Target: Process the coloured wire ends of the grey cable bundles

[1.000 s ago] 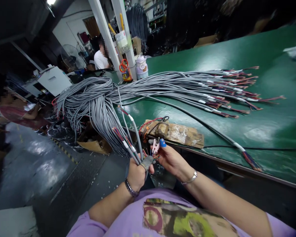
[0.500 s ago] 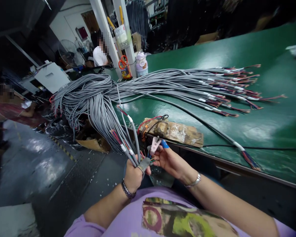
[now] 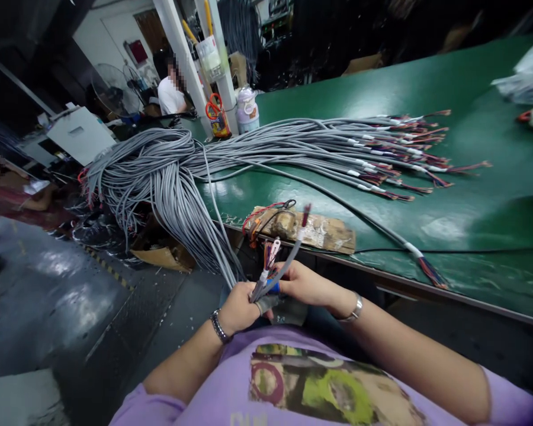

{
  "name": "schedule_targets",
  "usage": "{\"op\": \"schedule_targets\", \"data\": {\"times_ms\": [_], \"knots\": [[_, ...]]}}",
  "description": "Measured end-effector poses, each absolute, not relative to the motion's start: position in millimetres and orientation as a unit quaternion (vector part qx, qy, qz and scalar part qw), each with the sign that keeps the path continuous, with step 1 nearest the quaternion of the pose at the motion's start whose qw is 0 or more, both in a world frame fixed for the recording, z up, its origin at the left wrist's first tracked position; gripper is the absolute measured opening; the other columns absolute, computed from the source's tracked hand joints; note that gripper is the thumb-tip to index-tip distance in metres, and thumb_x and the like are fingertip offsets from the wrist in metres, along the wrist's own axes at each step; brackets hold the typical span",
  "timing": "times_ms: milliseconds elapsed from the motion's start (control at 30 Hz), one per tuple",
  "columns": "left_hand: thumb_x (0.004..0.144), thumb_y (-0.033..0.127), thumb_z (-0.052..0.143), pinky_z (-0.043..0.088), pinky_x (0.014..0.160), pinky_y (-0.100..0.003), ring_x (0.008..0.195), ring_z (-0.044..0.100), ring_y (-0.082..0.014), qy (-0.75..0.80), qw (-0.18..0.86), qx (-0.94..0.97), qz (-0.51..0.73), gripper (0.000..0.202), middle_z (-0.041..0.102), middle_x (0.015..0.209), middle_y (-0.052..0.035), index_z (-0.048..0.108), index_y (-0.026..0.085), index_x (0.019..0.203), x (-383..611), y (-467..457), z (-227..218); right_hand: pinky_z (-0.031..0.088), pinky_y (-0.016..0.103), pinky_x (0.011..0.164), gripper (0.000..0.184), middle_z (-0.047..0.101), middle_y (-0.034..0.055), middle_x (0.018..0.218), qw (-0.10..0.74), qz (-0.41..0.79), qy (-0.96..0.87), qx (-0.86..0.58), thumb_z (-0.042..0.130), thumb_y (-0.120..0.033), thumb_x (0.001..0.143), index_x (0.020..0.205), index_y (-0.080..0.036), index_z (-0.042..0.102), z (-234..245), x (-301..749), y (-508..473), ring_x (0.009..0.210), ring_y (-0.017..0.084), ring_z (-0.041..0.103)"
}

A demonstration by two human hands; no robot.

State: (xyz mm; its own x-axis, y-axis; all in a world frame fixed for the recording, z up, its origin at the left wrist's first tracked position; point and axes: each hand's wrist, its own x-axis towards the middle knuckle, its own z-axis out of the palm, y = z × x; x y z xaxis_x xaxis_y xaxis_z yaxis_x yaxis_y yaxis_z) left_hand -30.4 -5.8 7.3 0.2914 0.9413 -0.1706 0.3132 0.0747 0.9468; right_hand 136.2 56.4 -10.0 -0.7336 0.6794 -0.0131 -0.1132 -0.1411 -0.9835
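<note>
My left hand, closed and with a grey wrap on its thumb, grips several grey cables near their stripped ends. My right hand meets it from the right, its blue-covered thumb pressed against the cables. One cable end rises past the right fingers, its dark red wire tip blurred. Beside it stands a tuft of coloured wires and the pale end of a small clip-like tool. The right fingers partly hide what they hold.
A large bundle of grey cables lies across the green table, with one cable apart. At the table edge is a worn wooden board. A bottle stands by the post. Two people are behind, at left.
My right hand has come over to the cables at my left hand, its blue-covered thumb now down against them. The held cable ends have swung right. The pale tool is more hidden.
</note>
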Motion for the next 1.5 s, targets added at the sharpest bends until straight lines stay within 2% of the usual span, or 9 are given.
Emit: {"op": "schedule_targets", "data": {"times_ms": [233, 367, 533, 733, 833, 1100, 1300, 1400, 1500], "knots": [[0.077, 0.042, 0.063, 0.040, 0.049, -0.022, 0.045, 0.053, -0.0120, 0.549, 0.505, 0.535, 0.397, 0.036, 0.064, 0.051, -0.0048, 0.065, 0.015, 0.053, -31, -5, 4, 0.044, 0.026, 0.060, 0.034, 0.066, 0.0034, 0.076, 0.312, 0.779, -0.454, -0.300, 0.068, -0.050, 0.071, 0.078, -0.016, 0.069, -23, 147, 48, 0.062, 0.012, 0.055], [0.078, 0.042, 0.063, 0.042, 0.050, -0.022, 0.047, 0.056, -0.0130, 0.554, 0.486, 0.501, 0.454, 0.035, 0.064, 0.050, -0.0049, 0.067, 0.015, 0.055, -27, -4, -2, 0.041, 0.025, 0.057, 0.033, 0.063, 0.0015, 0.072, 0.331, 0.774, -0.441, -0.313, 0.074, -0.045, 0.067, 0.079, -0.016, 0.065, -22, 143, 36, 0.059, 0.010, 0.051], [0.078, 0.043, 0.063, 0.043, 0.051, -0.023, 0.049, 0.057, -0.0141, 0.536, 0.496, 0.524, 0.439, 0.037, 0.064, 0.051, -0.0055, 0.068, 0.015, 0.055, -25, -3, 1, 0.034, 0.024, 0.054, 0.030, 0.060, -0.0017, 0.059, 0.397, 0.714, -0.486, -0.311, 0.072, -0.044, 0.070, 0.074, -0.017, 0.059, -10, 129, 32, 0.054, 0.010, 0.048], [0.077, 0.048, 0.062, 0.041, 0.051, -0.023, 0.049, 0.054, -0.0124, 0.504, 0.510, 0.597, 0.360, 0.040, 0.064, 0.054, -0.0059, 0.070, 0.013, 0.057, -36, -8, 8, 0.037, 0.026, 0.054, 0.031, 0.062, -0.0004, 0.055, 0.346, 0.723, -0.537, -0.264, 0.065, -0.047, 0.076, 0.076, -0.017, 0.059, -6, 124, 33, 0.051, 0.013, 0.053], [0.078, 0.049, 0.061, 0.042, 0.051, -0.023, 0.050, 0.054, -0.0123, 0.513, 0.485, 0.595, 0.384, 0.042, 0.064, 0.055, -0.0060, 0.069, 0.013, 0.057, -36, -11, 3, 0.038, 0.027, 0.054, 0.032, 0.061, -0.0013, 0.053, 0.342, 0.731, -0.534, -0.254, 0.063, -0.049, 0.077, 0.079, -0.018, 0.057, -9, 120, 31, 0.051, 0.014, 0.054], [0.079, 0.045, 0.061, 0.043, 0.049, -0.022, 0.050, 0.058, -0.0130, 0.531, 0.489, 0.474, 0.504, 0.038, 0.066, 0.055, -0.0048, 0.066, 0.014, 0.057, -29, -11, -16, 0.034, 0.023, 0.051, 0.031, 0.046, -0.0062, 0.054, 0.425, 0.732, -0.381, -0.371, 0.075, -0.042, 0.066, 0.066, -0.018, 0.055, -17, 119, 33, 0.050, 0.008, 0.037], [0.078, 0.039, 0.065, 0.040, 0.049, -0.022, 0.045, 0.053, -0.0106, 0.493, 0.524, 0.433, 0.543, 0.033, 0.062, 0.048, -0.0026, 0.063, 0.014, 0.057, -25, -8, -13, 0.042, 0.025, 0.055, 0.034, 0.058, 0.0015, 0.071, 0.392, 0.826, -0.247, -0.320, 0.070, -0.050, 0.069, 0.075, -0.017, 0.063, -26, 132, 44, 0.056, 0.010, 0.045], [0.077, 0.038, 0.066, 0.038, 0.047, -0.022, 0.044, 0.052, -0.0100, 0.470, 0.557, 0.425, 0.537, 0.032, 0.061, 0.046, -0.0024, 0.062, 0.013, 0.057, -24, -6, -5, 0.042, 0.025, 0.055, 0.038, 0.059, 0.0020, 0.076, 0.372, 0.839, -0.275, -0.288, 0.070, -0.053, 0.068, 0.083, -0.018, 0.065, -19, 134, 54, 0.058, 0.010, 0.046], [0.075, 0.037, 0.068, 0.035, 0.045, -0.021, 0.041, 0.049, -0.0092, 0.464, 0.585, 0.410, 0.524, 0.028, 0.060, 0.045, -0.0015, 0.064, 0.012, 0.061, -22, -2, 2, 0.036, 0.023, 0.051, 0.035, 0.055, -0.0005, 0.065, 0.414, 0.767, -0.374, -0.316, 0.072, -0.051, 0.068, 0.075, -0.017, 0.063, -12, 130, 59, 0.054, 0.009, 0.041]]}}
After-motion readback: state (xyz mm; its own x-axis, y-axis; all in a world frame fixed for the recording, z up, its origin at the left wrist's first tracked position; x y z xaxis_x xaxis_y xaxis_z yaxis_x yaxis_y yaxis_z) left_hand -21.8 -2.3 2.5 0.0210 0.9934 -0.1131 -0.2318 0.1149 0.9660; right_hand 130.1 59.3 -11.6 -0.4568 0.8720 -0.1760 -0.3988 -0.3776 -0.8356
